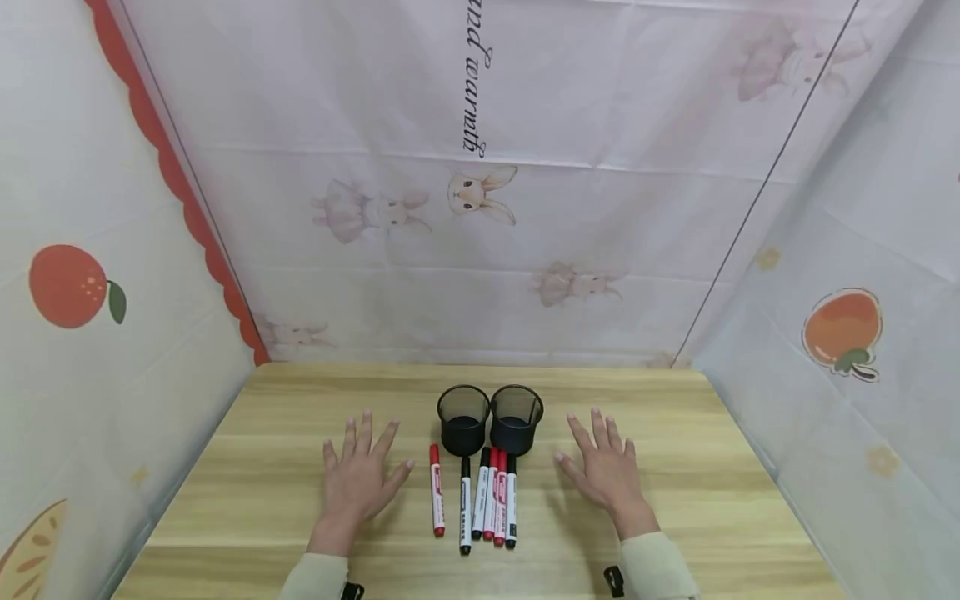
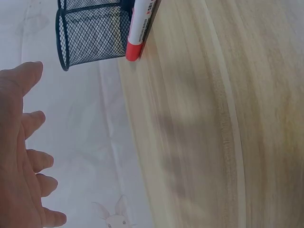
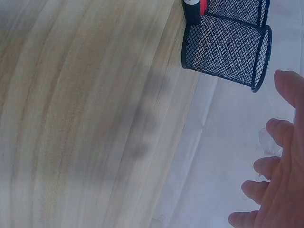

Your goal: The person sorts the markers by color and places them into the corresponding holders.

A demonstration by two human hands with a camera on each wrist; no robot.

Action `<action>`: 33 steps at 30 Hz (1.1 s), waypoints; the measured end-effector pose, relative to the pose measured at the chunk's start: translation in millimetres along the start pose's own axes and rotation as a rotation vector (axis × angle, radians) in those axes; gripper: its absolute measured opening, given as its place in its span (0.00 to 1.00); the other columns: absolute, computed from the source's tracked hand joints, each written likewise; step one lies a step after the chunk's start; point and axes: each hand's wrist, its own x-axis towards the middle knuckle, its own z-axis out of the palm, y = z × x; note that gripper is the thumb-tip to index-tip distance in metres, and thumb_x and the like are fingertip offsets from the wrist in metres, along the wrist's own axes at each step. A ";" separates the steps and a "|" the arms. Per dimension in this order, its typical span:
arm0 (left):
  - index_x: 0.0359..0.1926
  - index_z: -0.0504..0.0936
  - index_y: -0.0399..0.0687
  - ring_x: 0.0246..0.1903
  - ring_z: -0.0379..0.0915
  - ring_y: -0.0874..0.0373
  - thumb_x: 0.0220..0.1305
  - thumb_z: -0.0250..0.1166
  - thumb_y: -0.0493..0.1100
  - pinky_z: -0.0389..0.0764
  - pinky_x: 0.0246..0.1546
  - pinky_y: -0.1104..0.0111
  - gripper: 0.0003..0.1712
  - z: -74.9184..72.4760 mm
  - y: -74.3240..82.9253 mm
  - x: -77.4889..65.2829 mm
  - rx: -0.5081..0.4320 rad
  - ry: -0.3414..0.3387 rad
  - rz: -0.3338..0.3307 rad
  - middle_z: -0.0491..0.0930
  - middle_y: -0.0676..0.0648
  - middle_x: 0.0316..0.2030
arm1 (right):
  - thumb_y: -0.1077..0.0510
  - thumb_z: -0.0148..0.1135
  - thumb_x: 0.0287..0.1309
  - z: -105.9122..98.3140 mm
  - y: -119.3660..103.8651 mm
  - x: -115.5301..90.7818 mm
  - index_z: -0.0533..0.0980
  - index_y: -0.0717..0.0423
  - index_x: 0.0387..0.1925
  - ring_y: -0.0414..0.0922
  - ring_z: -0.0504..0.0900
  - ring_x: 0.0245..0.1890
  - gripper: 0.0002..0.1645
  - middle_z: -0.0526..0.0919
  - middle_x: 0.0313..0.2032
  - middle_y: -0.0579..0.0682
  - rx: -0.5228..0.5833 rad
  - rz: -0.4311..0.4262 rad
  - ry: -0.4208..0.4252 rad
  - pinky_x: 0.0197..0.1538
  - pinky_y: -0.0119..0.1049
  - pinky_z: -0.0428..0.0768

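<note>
Both hands hold nothing, fingers spread, over the wooden table. My left hand (image 1: 357, 483) is left of the markers, nearest a red-capped marker (image 1: 437, 490) that lies apart from the others. On the other side, my right hand (image 1: 609, 477) is closest to a black-capped marker (image 1: 512, 500) at the right end of the row. Between these lie more markers, among them a black one (image 1: 465, 505) and a red one (image 1: 501, 498). Behind the markers two black mesh pen holders, the left (image 1: 463, 421) and the right (image 1: 516, 421), stand upright side by side.
The light wooden table (image 1: 262, 467) has its far edge against a white cloth wall (image 1: 420, 317) printed with rabbits. Cloth panels with fruit prints, left (image 1: 165, 350) and right (image 1: 810, 250), flank it.
</note>
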 end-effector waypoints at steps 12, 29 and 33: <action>0.52 0.78 0.42 0.28 0.77 0.49 0.52 0.68 0.54 0.76 0.31 0.53 0.30 0.8 -3.3 3.7 -0.025 0.219 0.063 0.79 0.37 0.45 | 0.47 0.65 0.52 -5.2 -3.6 4.5 0.75 0.54 0.54 0.61 0.78 0.39 0.29 0.75 0.49 0.64 -0.041 -0.048 -0.020 0.35 0.55 0.75; 0.56 0.74 0.40 0.32 0.78 0.48 0.53 0.70 0.46 0.78 0.25 0.59 0.30 7.3 -1.6 -11.5 -0.339 0.193 -0.029 0.76 0.36 0.48 | 0.53 0.65 0.52 3.9 -11.1 -13.3 0.76 0.57 0.52 0.59 0.79 0.42 0.25 0.77 0.48 0.63 0.150 0.027 -0.075 0.38 0.53 0.76; 0.58 0.73 0.41 0.49 0.72 0.41 0.55 0.68 0.47 0.76 0.40 0.49 0.30 13.1 -2.6 -12.0 -0.446 0.161 -0.067 0.74 0.37 0.52 | 0.52 0.65 0.53 10.2 -15.1 -15.2 0.75 0.59 0.52 0.60 0.77 0.44 0.26 0.77 0.48 0.63 0.195 0.047 -0.077 0.41 0.54 0.76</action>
